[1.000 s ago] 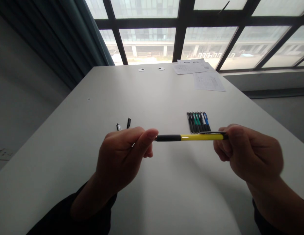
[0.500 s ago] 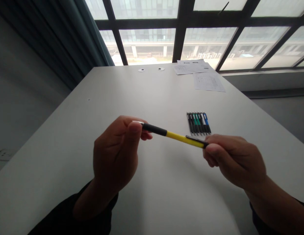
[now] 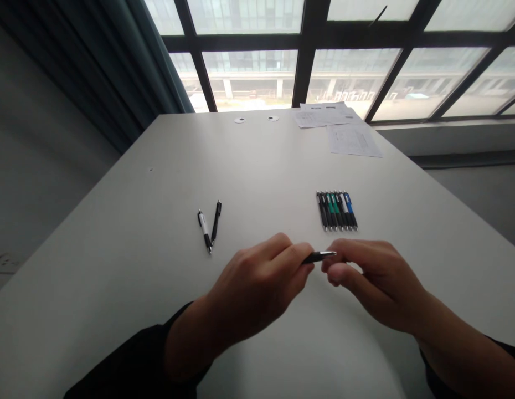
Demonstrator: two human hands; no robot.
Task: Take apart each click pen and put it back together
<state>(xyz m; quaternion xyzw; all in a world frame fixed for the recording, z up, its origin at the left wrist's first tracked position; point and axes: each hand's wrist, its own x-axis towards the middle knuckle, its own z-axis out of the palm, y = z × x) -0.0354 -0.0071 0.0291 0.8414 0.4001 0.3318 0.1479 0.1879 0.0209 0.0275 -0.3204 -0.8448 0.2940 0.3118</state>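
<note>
My left hand is closed around a pen. Only the black grip and silver tip stick out, pointing right; the yellow barrel is hidden in the fist. Beside that tip, my right hand has its thumb and forefinger apart, with the tip overlapping the forefinger in view. Whether they touch I cannot tell. Farther back on the right, several pens lie side by side in a row, with black, green, white and blue barrels. Left of my hands lie a white-and-black pen and a black pen, meeting near their tips.
The white table runs back to a window wall. Printed papers lie at its far right. Two small round white pieces sit along the far edge. A dark curtain hangs on the left.
The pen has turned, so its tip now points right instead of left. My left hand has moved right and wraps it; my right fingers have loosened from it. Two pens at left came into view.
</note>
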